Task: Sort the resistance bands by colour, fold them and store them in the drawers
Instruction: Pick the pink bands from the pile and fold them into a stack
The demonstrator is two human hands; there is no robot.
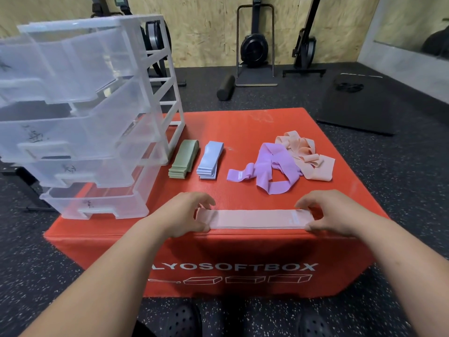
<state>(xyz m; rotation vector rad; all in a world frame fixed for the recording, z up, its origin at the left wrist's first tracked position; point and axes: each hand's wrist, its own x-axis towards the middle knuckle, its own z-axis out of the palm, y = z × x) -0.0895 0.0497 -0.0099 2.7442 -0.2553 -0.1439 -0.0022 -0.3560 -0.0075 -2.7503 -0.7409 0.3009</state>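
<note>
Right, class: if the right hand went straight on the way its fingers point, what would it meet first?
The right hand points left along the pink band it pinches, so past that band it would likely meet the left hand.

peach band [252, 218] flat, green stack [184, 158], blue stack [210, 159]

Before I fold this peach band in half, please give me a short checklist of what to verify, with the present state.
1. Left hand pinches one end of the peach band: ok.
2. Right hand pinches the other end: ok.
3. Band lies flat and straight on the box: ok.
4. Green stack and blue stack folded, apart from the band: ok.
5. Purple bands separate from the peach pile: not ok, they overlap.
6. Drawers pulled out: ok; their labels: cannot tell.
</note>
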